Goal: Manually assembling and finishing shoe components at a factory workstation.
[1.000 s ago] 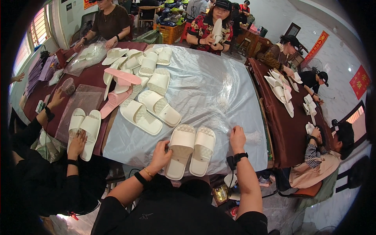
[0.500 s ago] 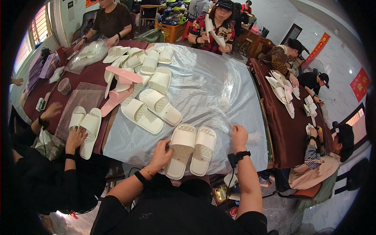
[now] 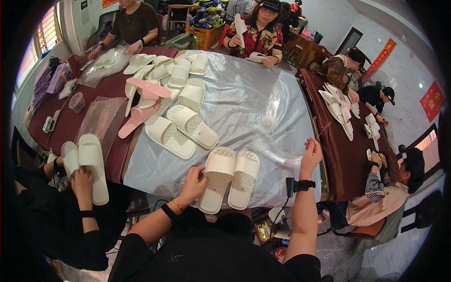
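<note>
In front of me, a pair of white slippers lies side by side on a plastic-covered table, the left slipper and the right slipper, both toes pointing away. My left hand is closed at the outer edge of the left slipper, fingers curled against it. To the right of the pair, my right hand is raised over the table edge with its fingers pinched together. A faint thin strand or strip shows by its fingertips, too indistinct to name.
White and pink slippers pile up at the left of the plastic sheet. A co-worker's hand at left holds white slippers. Across the table another person handles a white slipper. More slippers lie on the right table.
My right hand has moved right and up, away from the slippers. My left hand has barely moved. The co-worker at left has lifted a pair of slippers toward themselves.
</note>
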`<state>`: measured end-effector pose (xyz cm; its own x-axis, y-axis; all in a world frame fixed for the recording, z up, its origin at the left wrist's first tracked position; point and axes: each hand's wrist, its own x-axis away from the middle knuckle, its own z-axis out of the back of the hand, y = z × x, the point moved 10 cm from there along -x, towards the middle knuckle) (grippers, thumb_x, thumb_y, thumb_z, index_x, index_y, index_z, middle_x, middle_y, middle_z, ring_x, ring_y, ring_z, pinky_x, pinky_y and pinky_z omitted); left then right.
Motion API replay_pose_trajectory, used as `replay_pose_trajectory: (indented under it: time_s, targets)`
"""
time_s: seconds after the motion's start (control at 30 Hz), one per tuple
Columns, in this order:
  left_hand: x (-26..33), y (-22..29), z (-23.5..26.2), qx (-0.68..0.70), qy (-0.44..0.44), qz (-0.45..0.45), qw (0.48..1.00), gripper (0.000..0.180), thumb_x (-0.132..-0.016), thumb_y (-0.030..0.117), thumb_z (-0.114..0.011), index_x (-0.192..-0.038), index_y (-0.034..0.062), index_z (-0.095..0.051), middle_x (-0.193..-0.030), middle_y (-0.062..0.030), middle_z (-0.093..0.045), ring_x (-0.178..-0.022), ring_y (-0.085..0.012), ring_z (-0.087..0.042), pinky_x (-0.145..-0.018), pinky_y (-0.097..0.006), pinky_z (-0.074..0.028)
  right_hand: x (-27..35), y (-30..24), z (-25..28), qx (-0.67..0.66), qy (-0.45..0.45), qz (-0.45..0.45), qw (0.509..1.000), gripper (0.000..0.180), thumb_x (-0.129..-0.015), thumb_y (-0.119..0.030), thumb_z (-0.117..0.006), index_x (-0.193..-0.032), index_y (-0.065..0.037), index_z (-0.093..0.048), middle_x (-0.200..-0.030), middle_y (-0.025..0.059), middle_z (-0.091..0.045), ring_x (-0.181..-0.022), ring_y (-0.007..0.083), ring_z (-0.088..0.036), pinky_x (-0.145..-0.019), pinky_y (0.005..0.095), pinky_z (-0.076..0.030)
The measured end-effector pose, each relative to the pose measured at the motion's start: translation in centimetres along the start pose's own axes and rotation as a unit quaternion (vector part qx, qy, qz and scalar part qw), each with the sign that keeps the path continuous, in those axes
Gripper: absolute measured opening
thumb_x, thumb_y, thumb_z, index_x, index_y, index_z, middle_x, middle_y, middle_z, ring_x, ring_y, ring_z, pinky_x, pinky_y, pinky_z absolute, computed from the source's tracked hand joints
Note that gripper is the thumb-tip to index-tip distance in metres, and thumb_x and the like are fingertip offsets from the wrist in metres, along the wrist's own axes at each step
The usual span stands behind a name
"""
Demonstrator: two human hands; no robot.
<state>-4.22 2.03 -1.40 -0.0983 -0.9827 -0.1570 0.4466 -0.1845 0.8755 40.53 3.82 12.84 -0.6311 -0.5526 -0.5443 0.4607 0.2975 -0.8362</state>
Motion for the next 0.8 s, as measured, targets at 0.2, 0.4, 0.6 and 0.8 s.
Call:
replay_pose_trajectory:
  time_s: [0.2,0.4,0.6,0.8]
  targets:
    - [-0.5,7.7,1.9,-0.059,0.053,-0.149,0.986,0.043,-0.077,0.007,-0.06,-0.118,0.0005,-0.049,-0.114,-0.0178,-0.052,-0.101,-0.0323,-0.053,-0.084,-0.039,-0.046,4.8,-0.1,-4.4,0.191,-0.244,0.113,0.944,0.013,-0.087,-0.008,-0.056,-0.093,-0.002,-0.066,-0.086,0.0108,-0.067,-0.076,0.0202,-0.063,-0.068,0.0301,-0.049]
    - [-1.9,16.3,-4.8,-0.09,-0.098,-0.218,0.967,0.05,-0.08,0.012,-0.063,-0.125,0.0017,-0.046,-0.126,-0.0209,-0.047,-0.112,-0.0361,-0.049,-0.092,-0.041,-0.043,13.8,-3.2,-8.3,0.22,-0.356,0.274,0.866,0.014,-0.076,-0.003,-0.061,-0.089,-0.008,-0.065,-0.082,0.0091,-0.064,-0.077,0.0286,-0.06,-0.067,0.0374,-0.05]
    - [-3.3,15.3,-13.3,-0.225,-0.212,-0.228,0.923,0.022,-0.081,0.016,-0.06,-0.097,0.0015,-0.058,-0.099,-0.0173,-0.062,-0.097,-0.0339,-0.058,-0.073,-0.042,-0.05,15.7,-4.6,-8.6,0.196,-0.386,0.297,0.851,0.017,-0.075,-0.003,-0.062,-0.09,-0.009,-0.065,-0.085,0.0067,-0.064,-0.078,0.0259,-0.06,-0.067,0.0355,-0.05]
    - [-3.2,15.3,-13.3,-0.174,-0.171,-0.242,0.939,0.017,-0.086,0.019,-0.054,-0.082,0.0038,-0.059,-0.07,-0.0185,-0.062,-0.072,-0.0355,-0.062,-0.06,-0.045,-0.048,13.8,-1.0,-7.3,0.202,-0.365,0.225,0.88,0.014,-0.077,-0.005,-0.061,-0.09,-0.007,-0.064,-0.087,0.0092,-0.063,-0.083,0.0294,-0.059,-0.072,0.0375,-0.049]
